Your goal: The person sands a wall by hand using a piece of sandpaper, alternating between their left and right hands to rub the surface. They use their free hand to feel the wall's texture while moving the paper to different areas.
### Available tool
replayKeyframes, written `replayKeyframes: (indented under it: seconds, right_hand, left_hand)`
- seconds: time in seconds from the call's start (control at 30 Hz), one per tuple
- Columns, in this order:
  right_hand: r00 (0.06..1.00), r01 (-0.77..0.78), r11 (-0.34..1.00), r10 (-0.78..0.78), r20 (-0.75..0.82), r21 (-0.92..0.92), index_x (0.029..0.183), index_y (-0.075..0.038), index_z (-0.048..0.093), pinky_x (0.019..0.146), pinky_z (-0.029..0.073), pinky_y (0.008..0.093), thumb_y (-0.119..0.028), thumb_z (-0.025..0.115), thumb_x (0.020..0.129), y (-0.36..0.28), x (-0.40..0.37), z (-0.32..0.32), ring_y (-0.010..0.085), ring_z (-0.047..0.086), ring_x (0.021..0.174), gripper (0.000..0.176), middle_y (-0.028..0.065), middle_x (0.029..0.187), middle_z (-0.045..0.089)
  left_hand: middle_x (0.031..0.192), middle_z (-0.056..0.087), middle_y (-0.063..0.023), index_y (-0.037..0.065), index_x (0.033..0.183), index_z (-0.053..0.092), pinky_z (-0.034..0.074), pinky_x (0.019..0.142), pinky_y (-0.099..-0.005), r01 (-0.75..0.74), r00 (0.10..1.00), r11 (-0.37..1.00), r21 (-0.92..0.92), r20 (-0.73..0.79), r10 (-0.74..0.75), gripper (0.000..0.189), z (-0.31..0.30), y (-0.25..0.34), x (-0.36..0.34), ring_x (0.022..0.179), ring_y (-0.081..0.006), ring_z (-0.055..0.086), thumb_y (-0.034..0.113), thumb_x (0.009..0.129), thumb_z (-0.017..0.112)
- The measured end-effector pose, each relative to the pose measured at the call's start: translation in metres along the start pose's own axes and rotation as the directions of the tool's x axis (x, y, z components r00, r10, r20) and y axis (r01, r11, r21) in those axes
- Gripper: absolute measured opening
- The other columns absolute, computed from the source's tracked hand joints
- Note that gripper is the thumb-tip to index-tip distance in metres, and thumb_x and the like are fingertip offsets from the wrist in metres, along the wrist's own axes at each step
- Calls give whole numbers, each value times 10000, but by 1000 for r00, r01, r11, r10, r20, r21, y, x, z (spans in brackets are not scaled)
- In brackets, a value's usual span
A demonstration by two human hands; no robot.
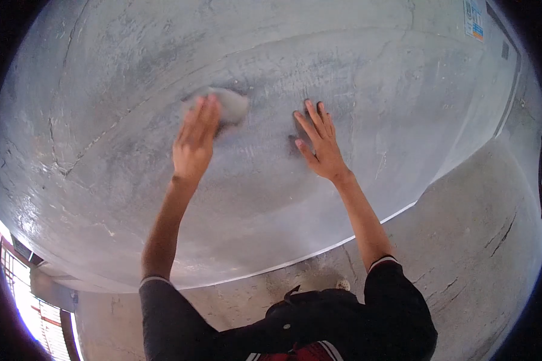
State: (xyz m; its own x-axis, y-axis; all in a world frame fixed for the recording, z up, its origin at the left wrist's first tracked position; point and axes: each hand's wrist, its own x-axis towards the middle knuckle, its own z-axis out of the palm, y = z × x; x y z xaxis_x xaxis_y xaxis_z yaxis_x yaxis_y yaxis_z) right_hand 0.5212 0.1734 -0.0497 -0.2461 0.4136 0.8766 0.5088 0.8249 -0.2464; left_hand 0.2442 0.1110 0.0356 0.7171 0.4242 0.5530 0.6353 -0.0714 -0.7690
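Note:
Under the fingers of my left hand (197, 132) is a pale grey, rounded flat pad (232, 107), pressed against a broad grey plastered surface (253, 180). Motion smears this hand and the pad's outline, so its material cannot be made out. To its right, my right hand (323, 141) rests on or very near the same surface, its fingers spread and holding nothing. Both forearms reach up from dark short sleeves. Around the hands the surface shows scuffs, darker patches and faint curved marks.
A thin white edge (283, 263) borders the near side of the grey surface, with rough grey floor (476, 234) beyond it. Cracks (66, 168) run at the left. A blue and white label (473, 21) sits at upper right; a barred window (36, 301) shows lower left.

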Motion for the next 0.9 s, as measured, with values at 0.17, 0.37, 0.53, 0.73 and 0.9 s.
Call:
replayKeyframes:
  seconds: [0.17, 0.37, 0.53, 0.73, 0.9]
  right_hand:
    - [999, -30, 1000, 30, -19, -2, 1396, -179, 377, 1109, 125, 526, -313, 426, 955, -4, -2, -1, 331, 113, 1405, 464, 53, 1523, 188]
    - [1000, 11, 1000, -10, 14, -28, 1387, -187, 389, 1106, 143, 527, -284, 456, 943, 4, -2, -3, 322, 128, 1403, 459, 40, 1525, 182]
    - [1000, 12, 1000, -12, -1, -6, 1384, -193, 395, 1109, 155, 518, -262, 474, 937, 2, -4, -3, 319, 140, 1401, 459, 41, 1523, 190]
    - [1000, 20, 1000, -20, -24, 10, 1374, -185, 415, 1108, 139, 514, -273, 449, 949, 7, -6, 3, 325, 130, 1403, 436, 45, 1525, 189]
    - [999, 4, 1000, -5, -46, -19, 1377, -175, 412, 1106, 116, 528, -296, 428, 957, 7, -5, 11, 340, 122, 1402, 437, 55, 1526, 187]
  left_hand:
    - [1358, 473, -74, 55, 1338, 436, 307, 1089, -343, -86, 993, 985, -147, -94, 72, 519, 21, 67, -42, 1283, -197, 415, 58, 836, 563]
    - [1433, 380, -77, 48, 1378, 374, 252, 1115, -356, 40, 983, 946, 322, 157, -95, 504, -2, -1, -10, 1348, -225, 317, 79, 891, 502]
    - [1456, 339, -82, 51, 1397, 334, 258, 1118, -358, 153, 976, 985, 81, 145, -164, 530, 13, 53, -41, 1358, -226, 293, 53, 888, 482]
    - [1455, 343, -74, 72, 1389, 353, 217, 1135, -376, 240, 965, 966, -99, 128, -227, 502, 9, 27, -41, 1353, -207, 304, 33, 897, 448]
    - [1473, 310, -79, 70, 1401, 345, 255, 1116, -408, 263, 817, 94, -960, 170, -551, 610, 23, 43, -37, 1373, -256, 260, -59, 822, 488]
